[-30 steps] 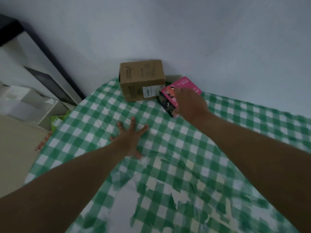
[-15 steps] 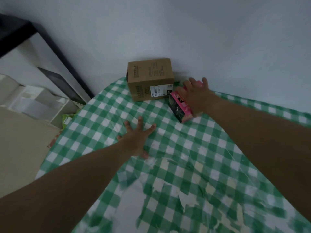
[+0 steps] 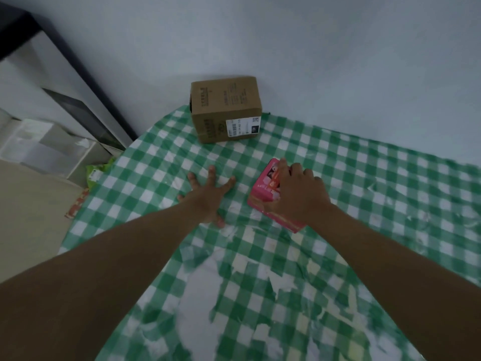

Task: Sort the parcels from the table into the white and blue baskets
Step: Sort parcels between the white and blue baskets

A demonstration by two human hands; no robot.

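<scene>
While the left hand lies splayed flat, right-hand fingers grip the pink box (tablecloth beneath).

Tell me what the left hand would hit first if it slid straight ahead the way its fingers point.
Probably the cardboard box against the wall. The left hand lies flat on the checked tablecloth, fingers aimed up-table; only bare cloth lies between, though depth is hard to judge.

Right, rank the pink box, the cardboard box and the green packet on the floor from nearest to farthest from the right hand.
From the right hand:
1. Pink box, under that hand, gripped.
2. Cardboard box, farther back by the wall.
3. Green packet, off the table's left edge, on the floor.
</scene>
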